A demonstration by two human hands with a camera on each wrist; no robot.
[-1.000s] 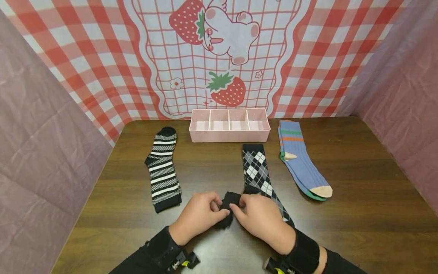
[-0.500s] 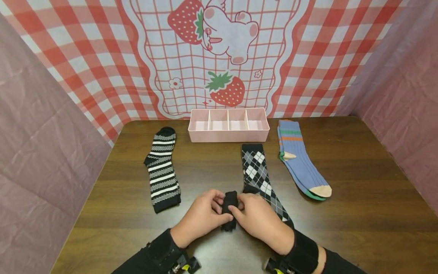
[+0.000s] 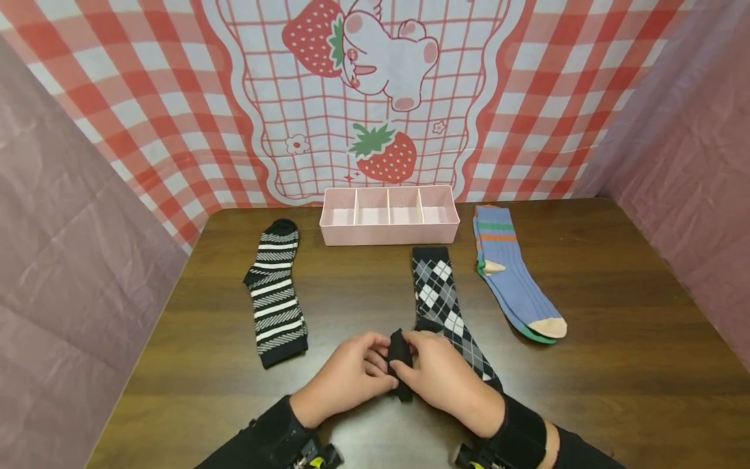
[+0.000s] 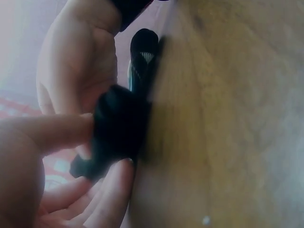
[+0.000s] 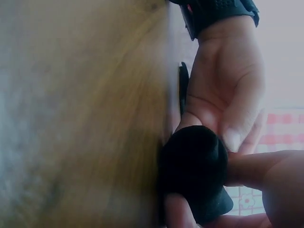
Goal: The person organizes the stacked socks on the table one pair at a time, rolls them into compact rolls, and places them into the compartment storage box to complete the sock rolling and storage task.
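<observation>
Black cloth roll (image 3: 400, 352): left hand (image 3: 349, 370) and right hand (image 3: 448, 378) grip it between fingers; argyle sock (image 3: 435, 286) lies beyond right fingers.

I monitor the table (image 3: 615, 306) from above through the head view, angled forward and down, while both wrist views, set low and close, face the shared black roll (image 3: 401, 355) from opposite sides.

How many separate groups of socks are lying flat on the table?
3: striped group at left, argyle group partly hidden by the right hand, blue group at right. Single socks may be hidden underneath.
</observation>
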